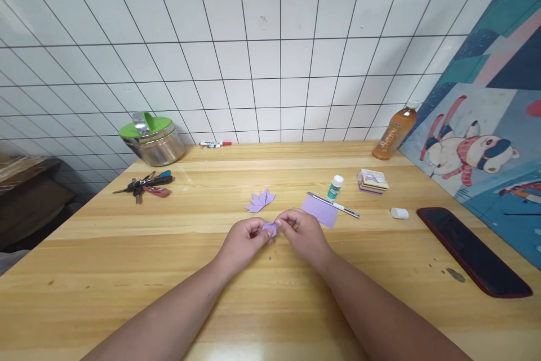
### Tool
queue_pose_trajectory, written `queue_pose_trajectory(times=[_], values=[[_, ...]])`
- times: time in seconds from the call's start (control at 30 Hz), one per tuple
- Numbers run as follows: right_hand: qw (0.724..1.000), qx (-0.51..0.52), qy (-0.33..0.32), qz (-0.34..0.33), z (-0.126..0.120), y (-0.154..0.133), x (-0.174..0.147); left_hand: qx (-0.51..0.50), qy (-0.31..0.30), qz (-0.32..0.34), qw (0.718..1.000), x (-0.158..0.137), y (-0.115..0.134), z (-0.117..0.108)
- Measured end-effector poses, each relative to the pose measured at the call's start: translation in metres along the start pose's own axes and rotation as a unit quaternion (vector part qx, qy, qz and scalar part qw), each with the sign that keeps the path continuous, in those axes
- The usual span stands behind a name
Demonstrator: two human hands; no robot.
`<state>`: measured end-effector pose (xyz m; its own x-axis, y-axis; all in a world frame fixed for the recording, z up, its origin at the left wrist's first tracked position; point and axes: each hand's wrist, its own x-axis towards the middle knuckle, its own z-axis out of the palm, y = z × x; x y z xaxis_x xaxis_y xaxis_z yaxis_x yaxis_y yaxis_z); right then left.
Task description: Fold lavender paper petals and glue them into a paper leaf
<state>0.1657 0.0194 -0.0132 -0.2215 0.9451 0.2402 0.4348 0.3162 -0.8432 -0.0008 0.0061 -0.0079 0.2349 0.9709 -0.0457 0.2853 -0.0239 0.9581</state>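
A small folded piece of purple paper (pixel 269 229) is pinched between both hands above the table's middle. My left hand (pixel 244 243) is closed on its left side, thumb on top. My right hand (pixel 305 237) is closed too, with thumb and forefinger at the paper's right edge. Just beyond my hands lies a purple fan-shaped folded paper (pixel 260 201) with several points. To the right, a flat purple sheet (pixel 319 212) lies under a slim silver pen-like tool (pixel 344 210). An uncapped glue stick (pixel 335 187) stands upright behind that tool.
A white cap (pixel 399 213), a stack of paper pads (pixel 372 181), a dark phone (pixel 473 251) and a drink bottle (pixel 395 131) are on the right. Keys (pixel 146 185) and a green-lidded metal pot (pixel 153 138) are on the left. Markers (pixel 215 145) lie by the tiled wall.
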Motion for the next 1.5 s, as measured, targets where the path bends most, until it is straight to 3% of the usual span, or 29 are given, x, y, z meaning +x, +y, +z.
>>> queue_pose_trajectory(times=[0.2,0.33,0.53,0.73,0.8,0.9,1.03,1.13,1.5], values=[[0.999,0.037,-0.003,-0.027,-0.002,-0.005,-0.004,-0.003,-0.015,0.006,1.000,0.000,0.001,-0.002],[0.998,0.002,-0.028,-0.061,-0.002,-0.008,-0.006,0.030,-0.020,0.012,0.999,-0.001,0.000,0.000],[0.999,0.036,0.014,0.033,-0.001,-0.007,0.000,0.013,0.010,0.013,1.000,0.000,-0.001,0.000],[0.980,0.155,-0.059,0.106,0.004,-0.003,0.001,-0.094,0.054,0.000,0.994,0.002,0.001,-0.002],[0.988,0.124,-0.026,0.088,0.004,-0.003,-0.001,-0.127,0.054,-0.012,0.990,0.003,0.000,-0.001],[0.998,0.026,0.045,-0.021,0.001,-0.006,-0.004,-0.149,0.046,-0.036,0.987,0.003,-0.003,0.000],[0.977,-0.122,0.010,-0.173,-0.006,-0.010,-0.008,-0.142,0.040,-0.029,0.989,0.003,-0.006,0.001],[0.967,-0.181,-0.006,-0.179,-0.008,-0.009,-0.008,-0.137,0.032,-0.036,0.989,0.003,-0.006,0.001],[0.970,-0.186,-0.040,-0.150,-0.010,-0.003,-0.005,-0.110,0.012,-0.019,0.994,0.003,-0.003,-0.001]])
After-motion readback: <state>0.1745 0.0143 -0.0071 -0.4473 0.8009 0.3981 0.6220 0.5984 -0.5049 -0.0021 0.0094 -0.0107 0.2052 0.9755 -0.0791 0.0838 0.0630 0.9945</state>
